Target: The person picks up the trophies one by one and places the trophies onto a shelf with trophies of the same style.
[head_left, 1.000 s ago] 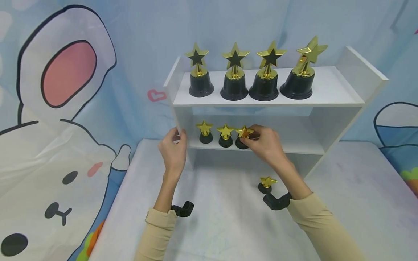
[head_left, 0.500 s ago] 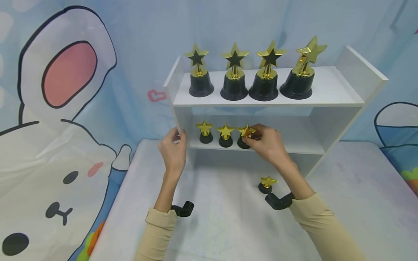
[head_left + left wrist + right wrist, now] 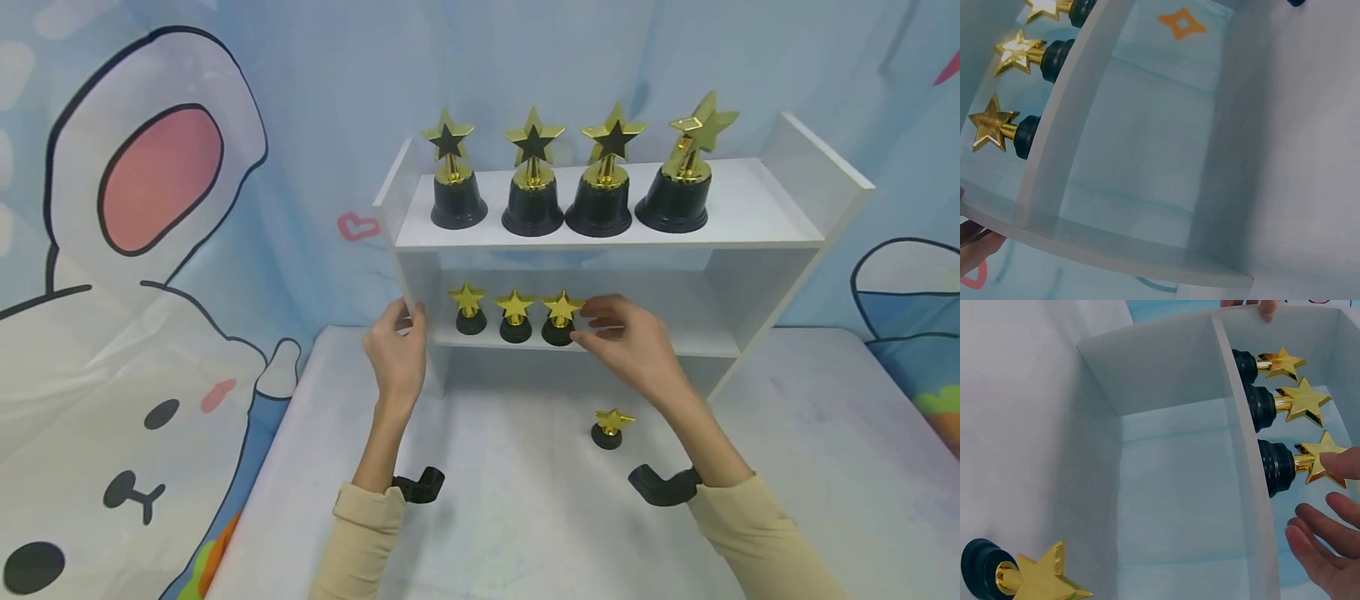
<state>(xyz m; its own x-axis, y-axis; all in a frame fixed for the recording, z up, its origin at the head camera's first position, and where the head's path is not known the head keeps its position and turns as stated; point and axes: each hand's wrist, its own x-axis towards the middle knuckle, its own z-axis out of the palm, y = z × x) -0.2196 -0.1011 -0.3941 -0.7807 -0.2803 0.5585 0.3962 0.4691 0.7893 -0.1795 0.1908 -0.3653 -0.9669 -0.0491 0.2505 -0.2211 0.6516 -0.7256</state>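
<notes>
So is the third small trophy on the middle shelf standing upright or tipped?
Upright. The third small trophy stands on its base on the middle shelf, star on top; the right hand is open beside it.

We count four large star trophies [image 3: 533, 183] up top, three small star trophies [image 3: 515, 317] mid-shelf, one small trophy [image 3: 611, 427] on table.
</notes>
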